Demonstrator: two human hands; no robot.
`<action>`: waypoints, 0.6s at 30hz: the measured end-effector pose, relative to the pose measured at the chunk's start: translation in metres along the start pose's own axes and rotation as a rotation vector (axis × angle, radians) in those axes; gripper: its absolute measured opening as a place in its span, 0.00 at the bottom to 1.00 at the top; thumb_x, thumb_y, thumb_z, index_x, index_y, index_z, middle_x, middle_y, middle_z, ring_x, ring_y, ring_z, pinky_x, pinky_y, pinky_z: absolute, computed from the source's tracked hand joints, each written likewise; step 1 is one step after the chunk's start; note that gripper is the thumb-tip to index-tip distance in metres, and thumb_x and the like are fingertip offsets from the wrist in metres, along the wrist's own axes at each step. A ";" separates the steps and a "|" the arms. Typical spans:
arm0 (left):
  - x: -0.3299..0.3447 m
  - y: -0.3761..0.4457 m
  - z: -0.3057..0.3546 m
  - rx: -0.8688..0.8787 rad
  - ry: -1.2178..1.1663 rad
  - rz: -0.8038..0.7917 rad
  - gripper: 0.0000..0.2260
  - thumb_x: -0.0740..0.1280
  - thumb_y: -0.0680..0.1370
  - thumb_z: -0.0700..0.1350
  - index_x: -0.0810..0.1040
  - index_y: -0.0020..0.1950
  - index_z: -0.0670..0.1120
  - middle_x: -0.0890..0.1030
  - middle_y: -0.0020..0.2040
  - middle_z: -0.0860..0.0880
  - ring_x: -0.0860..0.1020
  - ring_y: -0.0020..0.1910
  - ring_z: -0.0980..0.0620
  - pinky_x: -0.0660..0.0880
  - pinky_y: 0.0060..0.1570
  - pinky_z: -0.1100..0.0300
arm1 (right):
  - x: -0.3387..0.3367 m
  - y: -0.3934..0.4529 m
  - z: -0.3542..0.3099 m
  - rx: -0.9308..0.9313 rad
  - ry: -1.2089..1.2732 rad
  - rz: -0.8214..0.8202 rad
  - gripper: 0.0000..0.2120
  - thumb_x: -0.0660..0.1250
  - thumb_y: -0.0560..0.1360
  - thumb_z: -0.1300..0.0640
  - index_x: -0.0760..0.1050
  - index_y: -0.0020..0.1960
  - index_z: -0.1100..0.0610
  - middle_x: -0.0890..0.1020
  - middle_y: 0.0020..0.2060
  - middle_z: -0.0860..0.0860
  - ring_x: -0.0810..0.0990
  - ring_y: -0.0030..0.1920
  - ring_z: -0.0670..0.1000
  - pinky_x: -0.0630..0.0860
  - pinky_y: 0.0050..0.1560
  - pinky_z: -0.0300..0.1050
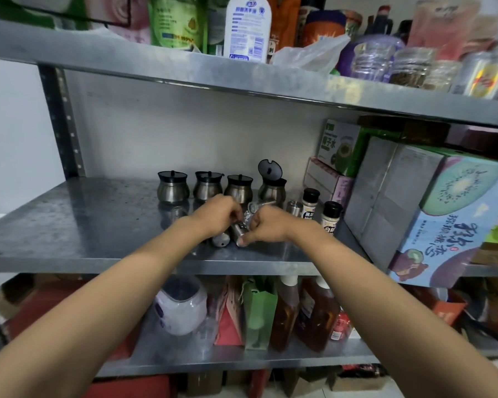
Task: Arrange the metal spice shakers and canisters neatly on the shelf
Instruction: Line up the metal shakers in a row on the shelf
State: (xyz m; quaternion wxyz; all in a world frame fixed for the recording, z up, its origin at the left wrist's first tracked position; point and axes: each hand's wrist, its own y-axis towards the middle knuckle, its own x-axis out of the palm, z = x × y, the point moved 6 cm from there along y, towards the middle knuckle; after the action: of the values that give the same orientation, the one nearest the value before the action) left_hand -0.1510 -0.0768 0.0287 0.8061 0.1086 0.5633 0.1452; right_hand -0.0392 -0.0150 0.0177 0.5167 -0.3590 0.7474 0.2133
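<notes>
Shakers (240,235) in both hands' curled fingers (249,226)

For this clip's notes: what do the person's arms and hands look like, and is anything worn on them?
Both forearms are bare for all of their visible length, with no sleeve edge in view. The left hand and right hand wear no gloves, and no watch, bracelet or ring shows on the visible sides. The fingers are partly hidden.

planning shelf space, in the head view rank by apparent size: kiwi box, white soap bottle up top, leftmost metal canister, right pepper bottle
1. kiwi box, though nearest the camera
2. white soap bottle
3. leftmost metal canister
4. right pepper bottle, close to the canister, so that pair is unsure
</notes>
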 end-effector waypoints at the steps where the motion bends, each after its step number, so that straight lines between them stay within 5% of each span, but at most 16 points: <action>1: 0.000 0.000 -0.001 -0.003 -0.011 0.008 0.06 0.68 0.76 0.39 0.84 0.49 0.45 0.84 0.50 0.47 0.81 0.49 0.51 0.76 0.51 0.59 | 0.003 0.000 -0.002 -0.013 -0.019 -0.003 0.20 0.78 0.61 0.41 0.75 0.33 0.55 0.76 0.29 0.51 0.74 0.31 0.51 0.71 0.35 0.46; 9: 0.002 0.001 -0.008 -0.003 -0.068 0.037 0.06 0.69 0.75 0.37 0.84 0.48 0.44 0.85 0.50 0.47 0.81 0.51 0.50 0.76 0.57 0.55 | 0.007 -0.001 -0.009 -0.047 -0.135 0.110 0.20 0.76 0.65 0.43 0.73 0.32 0.57 0.74 0.27 0.51 0.74 0.30 0.53 0.67 0.30 0.44; 18: 0.003 0.001 -0.014 -0.035 -0.125 0.051 0.06 0.69 0.74 0.35 0.84 0.47 0.42 0.84 0.49 0.45 0.81 0.50 0.50 0.76 0.57 0.54 | 0.012 -0.001 -0.019 -0.003 -0.259 0.302 0.26 0.70 0.63 0.31 0.66 0.31 0.52 0.72 0.29 0.48 0.76 0.35 0.54 0.67 0.34 0.43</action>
State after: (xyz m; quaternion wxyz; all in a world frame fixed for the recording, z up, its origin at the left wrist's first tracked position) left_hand -0.1630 -0.0741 0.0216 0.8377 0.1176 0.5062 0.1683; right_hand -0.0524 -0.0326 0.0140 0.5702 -0.2129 0.7197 0.3341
